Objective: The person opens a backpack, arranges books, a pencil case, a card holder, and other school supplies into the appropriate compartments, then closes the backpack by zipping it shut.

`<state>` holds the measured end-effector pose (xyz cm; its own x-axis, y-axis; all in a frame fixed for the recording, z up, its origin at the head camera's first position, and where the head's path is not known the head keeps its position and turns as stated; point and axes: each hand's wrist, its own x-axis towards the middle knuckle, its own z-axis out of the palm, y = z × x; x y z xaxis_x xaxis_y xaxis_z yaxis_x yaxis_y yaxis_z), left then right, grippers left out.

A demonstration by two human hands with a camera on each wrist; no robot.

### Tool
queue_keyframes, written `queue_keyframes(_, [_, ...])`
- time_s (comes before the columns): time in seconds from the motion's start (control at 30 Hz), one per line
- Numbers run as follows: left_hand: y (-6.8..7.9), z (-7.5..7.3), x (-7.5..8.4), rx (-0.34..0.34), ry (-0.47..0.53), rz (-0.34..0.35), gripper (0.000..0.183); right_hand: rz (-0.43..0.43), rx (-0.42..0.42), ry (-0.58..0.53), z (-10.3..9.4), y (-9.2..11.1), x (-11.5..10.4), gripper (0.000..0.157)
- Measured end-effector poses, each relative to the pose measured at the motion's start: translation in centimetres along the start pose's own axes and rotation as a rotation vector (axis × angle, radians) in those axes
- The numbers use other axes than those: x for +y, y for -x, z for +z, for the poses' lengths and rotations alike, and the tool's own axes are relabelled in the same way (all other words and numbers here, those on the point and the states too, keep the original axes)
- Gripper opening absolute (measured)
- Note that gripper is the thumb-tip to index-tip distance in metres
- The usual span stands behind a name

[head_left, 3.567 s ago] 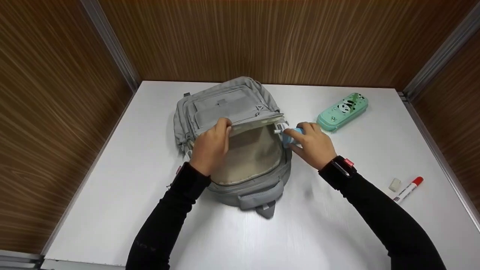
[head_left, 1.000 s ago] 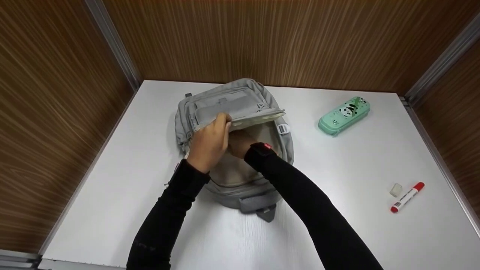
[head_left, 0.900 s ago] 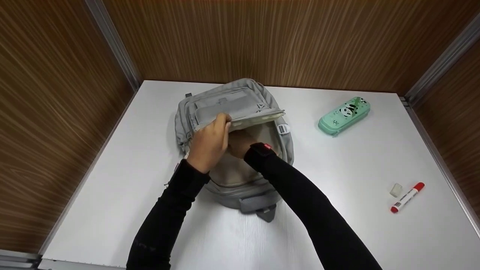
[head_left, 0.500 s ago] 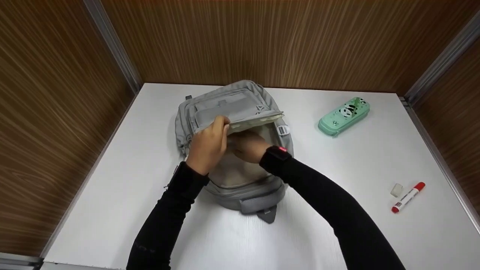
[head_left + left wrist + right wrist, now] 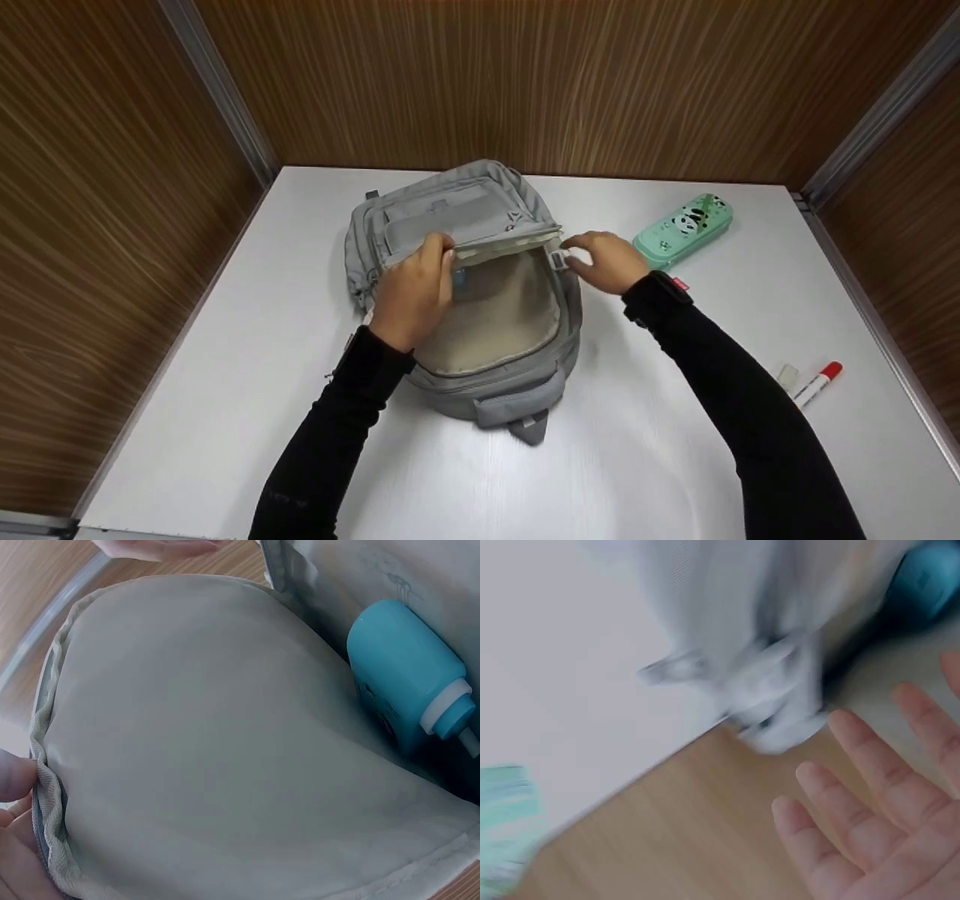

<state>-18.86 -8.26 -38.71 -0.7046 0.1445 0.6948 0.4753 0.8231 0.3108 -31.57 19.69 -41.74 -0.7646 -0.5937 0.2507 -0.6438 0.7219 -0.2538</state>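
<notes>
A grey backpack [image 5: 450, 217] lies on the white table with its main compartment unzipped. My left hand [image 5: 412, 292] pinches the rim of its front panel and holds it up; in the left wrist view, a thumb [image 5: 16, 776] grips the zip edge. Inside lies a blue bottle [image 5: 405, 667] with a white collar and narrow tip, on its side. Only a bit of that bottle [image 5: 459, 277] shows in the head view. Just beyond the bag's right rim is my right hand [image 5: 609, 262], fingers spread and holding nothing, near a white strap buckle [image 5: 559, 259].
Right of the bag is a mint-green panda pencil case [image 5: 682, 231], partly behind my right hand. Farther right and nearer lie a red-capped marker [image 5: 817, 385] and a small pale eraser [image 5: 787, 376], partly covered by my right sleeve. Wood-grain panels enclose the table [image 5: 225, 420].
My right hand carried the blue bottle into the backpack, then came out to the right without it. The bottle now lies inside. My left hand keeps the panel raised.
</notes>
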Motion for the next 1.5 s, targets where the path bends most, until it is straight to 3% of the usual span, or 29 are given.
queue_keyframes(0.27, [0.2, 0.2, -0.1, -0.031, 0.02, -0.01, 0.015, 0.422, 0.141, -0.014, -0.9, 2.1, 8.1, 0.035])
queue_keyframes(0.4, [0.3, 0.2, -0.1, -0.035, 0.011, 0.0, 0.016, 0.528, 0.147, -0.011, -0.4, 3.0, 10.0, 0.043])
queue_keyframes(0.57, [0.3, 0.1, 0.0, -0.031, 0.005, 0.001, 0.015, 0.623, 0.076, 0.007, 0.4, 3.1, 10.7, 0.051])
queue_keyframes(0.73, [0.5, 0.1, 0.0, -0.032, 0.022, 0.009, 0.014, 0.69, 0.014, 0.04, 1.4, 3.2, 11.0, 0.055])
queue_keyframes(0.93, [0.8, 0.2, -0.1, -0.043, 0.022, 0.012, 0.014, 0.742, -0.003, 0.009, 2.3, 3.7, 11.6, 0.059])
queue_keyframes(1.3, [0.8, 0.1, -0.1, -0.031, 0.004, 0.022, 0.012, 0.723, 0.18, 0.022, 3.2, 3.8, 12.5, 0.045])
queue_keyframes(1.5, [1.0, 0.1, -0.1, -0.037, 0.003, 0.005, 0.014, 0.725, 0.202, 0.031, 3.4, 3.7, 12.5, 0.043])
